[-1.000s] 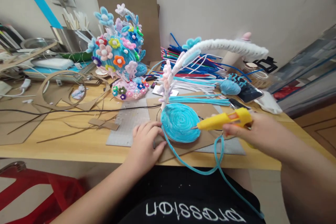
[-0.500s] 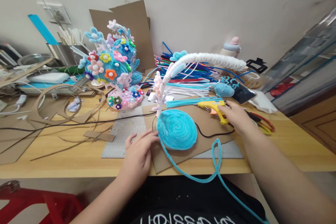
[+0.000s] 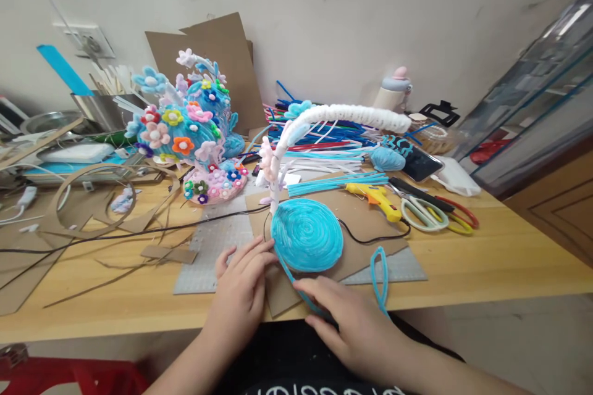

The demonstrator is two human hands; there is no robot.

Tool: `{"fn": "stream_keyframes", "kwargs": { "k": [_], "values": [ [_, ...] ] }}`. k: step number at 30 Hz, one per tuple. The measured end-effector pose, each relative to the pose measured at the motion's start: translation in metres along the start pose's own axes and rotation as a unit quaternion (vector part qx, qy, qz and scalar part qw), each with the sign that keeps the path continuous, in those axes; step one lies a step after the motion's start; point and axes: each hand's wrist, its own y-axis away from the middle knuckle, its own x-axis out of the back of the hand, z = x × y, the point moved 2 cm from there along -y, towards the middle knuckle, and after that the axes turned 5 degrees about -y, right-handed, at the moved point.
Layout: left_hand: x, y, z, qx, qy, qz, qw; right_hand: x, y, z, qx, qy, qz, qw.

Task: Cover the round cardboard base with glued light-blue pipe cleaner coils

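A round base (image 3: 306, 234) coiled in blue chenille stem lies on cardboard in front of me. From its back left edge rises a curved white wrapped stem (image 3: 352, 116) with small pink and blue flowers. My left hand (image 3: 243, 278) rests beside the base, fingers extended and tips touching its left edge, thumb spread away. A loose blue chenille strand (image 3: 380, 278) runs from that edge, under my right hand (image 3: 347, 315), and loops out to the right. My right thumb and forefinger are around the strand. The yellow glue gun (image 3: 374, 199) lies on its side behind the base.
Scissors (image 3: 426, 211) and red-handled pliers (image 3: 463, 213) lie at the right, near a phone (image 3: 421, 160). Bundled chenille stems (image 3: 324, 157) fill the back. A flower-covered blue piece (image 3: 185, 126) stands left. Cardboard scraps (image 3: 169, 253) and a black cord (image 3: 139, 233) cross the left side.
My right hand has let go of the glue gun, leaving it lying on the cardboard, and come back to the blue strand in front. My left hand stays at the base's edge.
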Motion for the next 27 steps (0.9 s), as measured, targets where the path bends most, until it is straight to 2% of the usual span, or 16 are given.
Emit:
{"fn": "stream_keyframes", "kwargs": {
  "k": [3,8,17,27],
  "values": [
    [-0.001,0.001,0.0,-0.007,-0.013,0.009,1.0,-0.005,0.0,0.013,0.027,0.02,-0.011,0.999],
    [0.0,0.002,0.003,-0.017,-0.02,0.024,0.999,-0.005,0.006,0.02,0.052,0.033,0.032,0.998],
    [0.002,0.0,0.009,-0.001,-0.007,0.06,0.998,-0.001,0.006,0.023,0.055,0.051,0.082,0.994],
    [0.002,-0.001,0.01,0.002,-0.002,0.066,0.998,0.007,0.004,0.024,0.045,0.071,0.12,0.989]
  ]
}}
